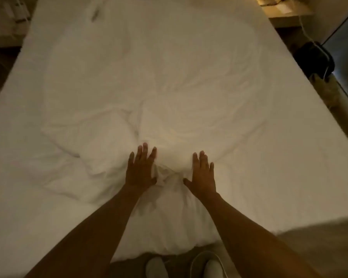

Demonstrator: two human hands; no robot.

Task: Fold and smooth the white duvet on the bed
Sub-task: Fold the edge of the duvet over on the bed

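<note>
The white duvet (149, 93) lies spread and wrinkled down the middle of the bed (289, 137), bunched into folds near the foot. My left hand (140, 169) rests flat on the bunched fabric, fingers spread. My right hand (201, 173) lies flat beside it, about a hand's width to the right, fingers apart. A ridge of gathered cloth rises between the two hands. Neither hand grips anything. The duvet's near end hangs over the foot of the bed.
A lit bedside table (285, 9) stands at the back right. A dark bag (314, 59) with a white cable sits on the floor right of the bed. My two white slippers (156, 266) show at the bottom edge.
</note>
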